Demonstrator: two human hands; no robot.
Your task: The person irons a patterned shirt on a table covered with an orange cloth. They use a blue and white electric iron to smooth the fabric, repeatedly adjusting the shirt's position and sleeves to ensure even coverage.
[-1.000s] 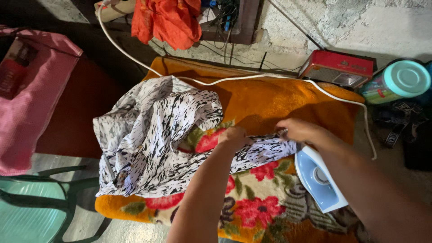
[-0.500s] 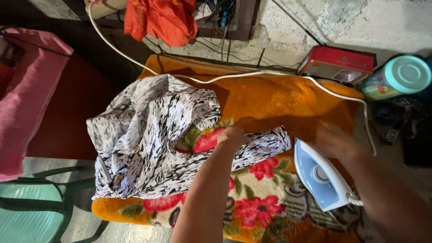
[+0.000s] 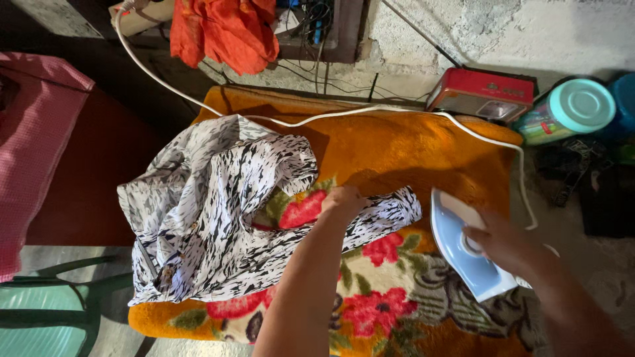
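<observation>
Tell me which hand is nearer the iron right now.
Right. The right hand rests on the blue and white iron, gripping its top. The left hand sits apart to its left, pressing the black-and-white shirt sleeve onto the blanket.

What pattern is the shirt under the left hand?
White with black streaks, clearest in the head view: the shirt, its sleeve pinned by the left hand.

Dim indoor scene, light falling from above and front. Orange blanket (image 3: 410, 152) brightly lit and saturated; top-left corner nearly black. Right hand (image 3: 499, 241) on the blue iron (image 3: 463, 254) slightly motion-blurred, forearm in shadow. Soft shadow behind the black-and-white shirt (image 3: 211, 205). Mild wide-angle stretch at edges.
</observation>
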